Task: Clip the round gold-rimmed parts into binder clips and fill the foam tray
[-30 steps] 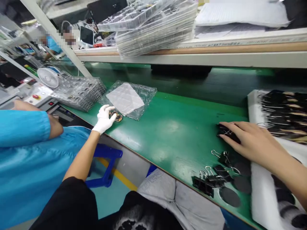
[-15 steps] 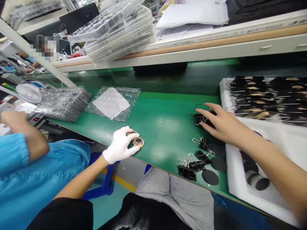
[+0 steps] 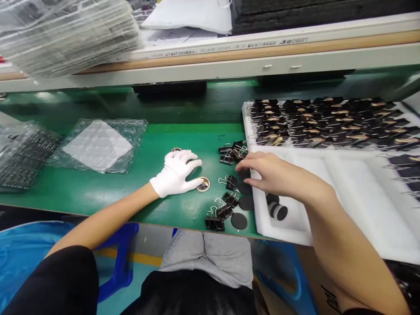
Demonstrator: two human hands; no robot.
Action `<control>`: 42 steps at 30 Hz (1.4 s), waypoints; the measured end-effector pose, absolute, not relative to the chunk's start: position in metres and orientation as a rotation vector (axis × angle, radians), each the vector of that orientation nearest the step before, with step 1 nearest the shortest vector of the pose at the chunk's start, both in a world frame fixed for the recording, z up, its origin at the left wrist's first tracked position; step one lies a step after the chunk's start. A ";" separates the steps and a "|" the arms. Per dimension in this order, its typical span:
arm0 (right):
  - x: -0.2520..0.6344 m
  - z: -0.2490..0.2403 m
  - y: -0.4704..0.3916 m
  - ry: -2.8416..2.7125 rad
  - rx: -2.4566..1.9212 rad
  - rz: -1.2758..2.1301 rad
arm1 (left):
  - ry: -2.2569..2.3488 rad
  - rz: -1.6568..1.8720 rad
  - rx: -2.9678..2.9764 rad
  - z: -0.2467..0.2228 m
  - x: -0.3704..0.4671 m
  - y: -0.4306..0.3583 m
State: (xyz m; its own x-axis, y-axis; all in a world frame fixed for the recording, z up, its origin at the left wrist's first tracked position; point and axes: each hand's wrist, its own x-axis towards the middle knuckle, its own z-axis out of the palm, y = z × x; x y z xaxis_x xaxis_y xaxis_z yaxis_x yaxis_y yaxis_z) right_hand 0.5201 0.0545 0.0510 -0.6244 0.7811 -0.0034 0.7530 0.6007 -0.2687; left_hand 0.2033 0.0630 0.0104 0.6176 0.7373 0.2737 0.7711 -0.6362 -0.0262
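On the far shelf [image 3: 229,72] there is a stack of clear trays [image 3: 75,39] at left, then white sheets [image 3: 188,15] and black material [image 3: 302,15], while a blue stool [image 3: 121,258] stands at near left.

bright, even indoor light, soft pale glare on the green surface [image 3: 183,210] — wide-angle bowing toward the edges, plastic trays [image 3: 72,39] slightly blurred

Two round pieces [image 3: 203,184] with gold-coloured rims lie apart on the green desk [image 3: 177,214], both partly covered; the nearer shows a dark centre. Black binder clips [image 3: 231,182] with silver wire handles lie alongside — a jumbled upper bunch, one alone, three lower down — near flat, matte black discs [image 3: 239,221].
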 end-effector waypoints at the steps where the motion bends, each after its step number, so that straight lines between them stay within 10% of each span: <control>1: 0.519 0.050 0.052 -2.740 -1.398 0.293 | -1.251 -0.329 -2.733 0.011 0.206 0.062; 13: 0.503 0.036 0.054 -2.818 -1.662 -0.016 | -1.854 -1.755 -2.448 0.000 0.164 0.076; 24: 0.509 0.035 0.058 -2.705 -1.618 0.147 | -1.592 -0.097 -2.827 0.034 0.128 0.112; 42: 0.496 0.039 0.056 -2.406 -1.303 0.300 | -1.713 -0.477 -3.101 0.040 0.159 0.117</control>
State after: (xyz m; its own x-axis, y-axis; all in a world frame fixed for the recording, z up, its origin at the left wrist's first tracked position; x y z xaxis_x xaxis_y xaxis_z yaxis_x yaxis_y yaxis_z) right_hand 0.4956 0.0562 0.0394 -0.4941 0.8379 0.2321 0.7553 0.5459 -0.3626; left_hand 0.1585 0.1172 0.0399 0.5279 0.8491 0.0202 0.7370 -0.4698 0.4859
